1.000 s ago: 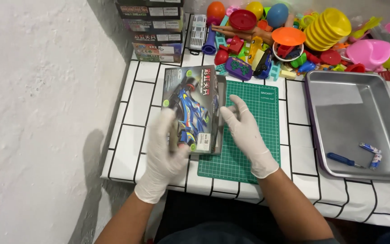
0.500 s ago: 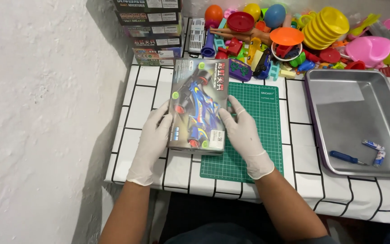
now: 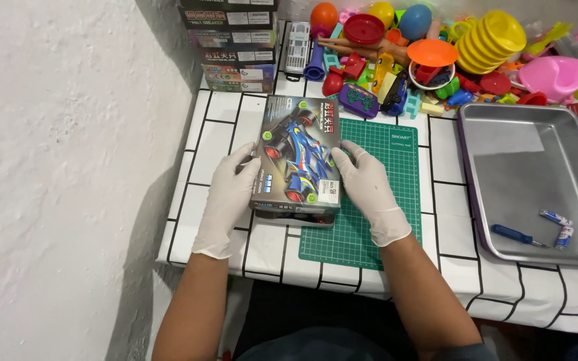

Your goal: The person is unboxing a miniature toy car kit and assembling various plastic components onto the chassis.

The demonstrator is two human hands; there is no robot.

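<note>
The tiled worktop (image 3: 222,140) carries everything here, and the largest change on it is the box (image 3: 297,160): a second ago it was tipped up off the surface between the gloved hands, its long side leaning toward the person, and half a second ago it was still raised and slightly turned; now it lies flat, picture side up, straddling the left edge of the green mat (image 3: 376,194) and the bare tiles beside it. It seems to rest on the surface, not in the air, so the handling has moved from lifting and turning to steadying. The left hand (image 3: 225,200) presses flat against the box's left long side, fingers spread and pointing away from the person; the right hand (image 3: 369,190) lies the same way along the right long side, fingers half open over the mat. Both clasp the box between them, neither curled under it. The steel tray (image 3: 536,154) to the right has not moved, with a blue screwdriver (image 3: 516,234) and a small tube (image 3: 560,227) in its near corner. The heap of toys (image 3: 436,53) and the stack of boxes (image 3: 235,40) at the far edge are unchanged.
</note>
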